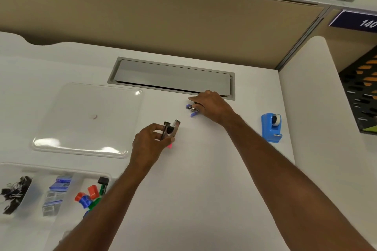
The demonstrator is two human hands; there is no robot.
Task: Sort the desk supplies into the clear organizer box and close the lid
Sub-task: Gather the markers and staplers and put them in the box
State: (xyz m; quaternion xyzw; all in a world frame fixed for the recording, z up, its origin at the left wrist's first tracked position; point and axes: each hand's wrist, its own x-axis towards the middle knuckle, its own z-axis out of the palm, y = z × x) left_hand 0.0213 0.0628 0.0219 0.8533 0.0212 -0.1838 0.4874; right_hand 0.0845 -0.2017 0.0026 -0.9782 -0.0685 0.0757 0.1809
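Both bare forearms reach up from bottom of frame toward centre. Left hand (pixel 150 144) at mid-frame, fingers curled, thumb and fingers pinching small clear-and-black item (pixel 170 129). Right hand (pixel 212 107) higher, right of centre, palm down, fingers curled over small purple-and-metal item (pixel 192 108). Hands near each other, not touching

Both hands (pixel 151 144) grip small supplies — organizer box (pixel 55 171) open.
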